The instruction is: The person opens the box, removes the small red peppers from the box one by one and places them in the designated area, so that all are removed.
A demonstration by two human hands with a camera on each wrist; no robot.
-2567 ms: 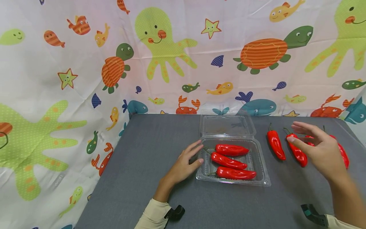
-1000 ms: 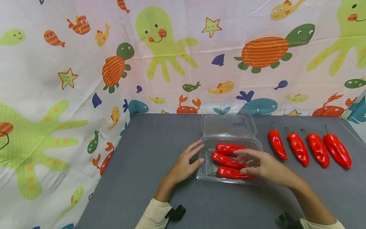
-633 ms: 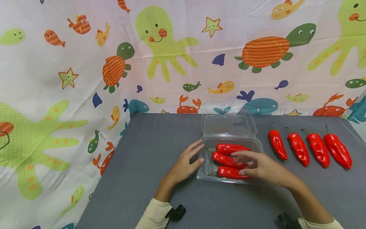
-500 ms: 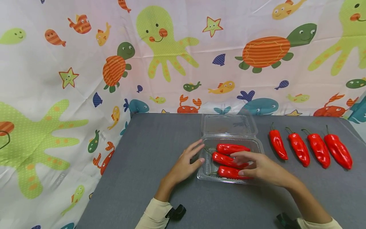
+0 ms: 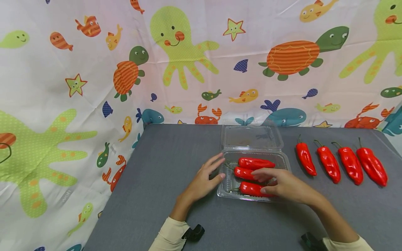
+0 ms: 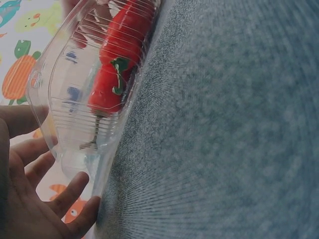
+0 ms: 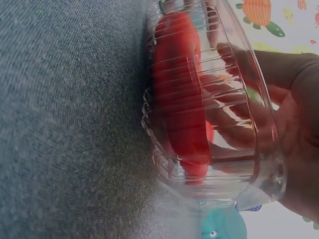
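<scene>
Three red peppers lie in a clear plastic clamshell box point(image 5: 287, 188) whose lid point(image 5: 251, 137) is folded back: a top pepper point(image 5: 255, 162), a middle pepper point(image 5: 243, 173) and a lower pepper point(image 5: 249, 188). My right hand point(image 5: 287, 184) reaches in over the right side, fingers over the middle pepper and thumb apart from them above the lower one. It hides the right ends of both. In the right wrist view the fingers show through the box wall, spread above a red pepper point(image 7: 182, 94). My left hand point(image 5: 202, 179) is open, fingertips right at the box's left rim.
Several more red peppers point(image 5: 350, 165) lie in a row on the grey tabletop point(image 5: 176, 150), right of the box, stems pointing away. A cloth point(image 5: 194, 45) printed with sea animals hangs behind and to the left of the table.
My right hand has come from above the peppers on the right to inside the box, then drifted slightly left over the middle pepper, covering more of it. My left hand has stayed put.
</scene>
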